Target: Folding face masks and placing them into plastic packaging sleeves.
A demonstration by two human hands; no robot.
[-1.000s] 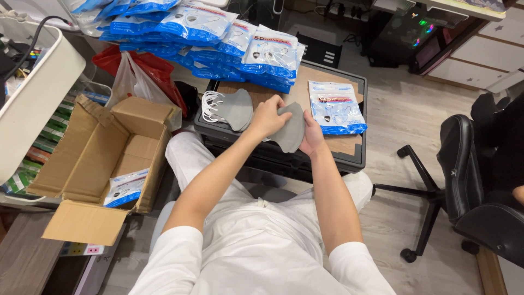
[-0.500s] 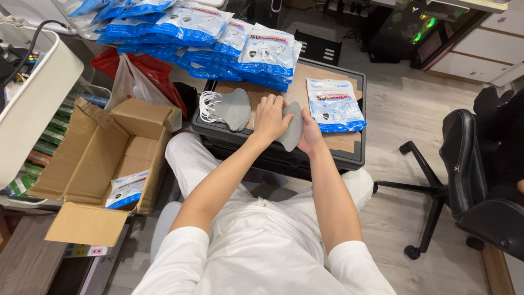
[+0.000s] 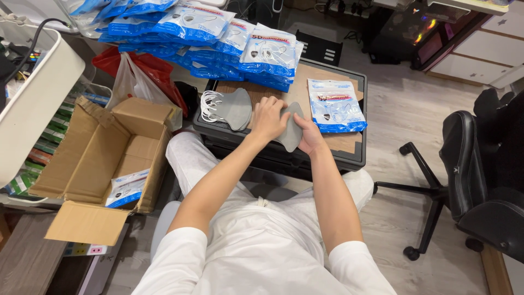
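Note:
Both my hands meet over a black crate lid (image 3: 349,158) topped with brown cardboard. A folded grey face mask (image 3: 291,131) is held between them: my left hand (image 3: 268,117) grips its upper left side and my right hand (image 3: 310,136) supports it from the right and below. To the left on the cardboard lies a small pile of grey masks (image 3: 232,108) with white ear loops. A flat blue-and-white mask packet (image 3: 334,105) lies on the cardboard to the right of my hands.
A heap of blue-and-white packets (image 3: 218,38) lies behind the crate. An open cardboard box (image 3: 109,158) with one packet inside stands at left, beside a red bag (image 3: 144,68) and a white bin (image 3: 33,93). A black office chair (image 3: 480,175) stands at right.
My hands stay on the grey mask and have shifted only slightly on it. The view has drifted a little; nothing else has moved.

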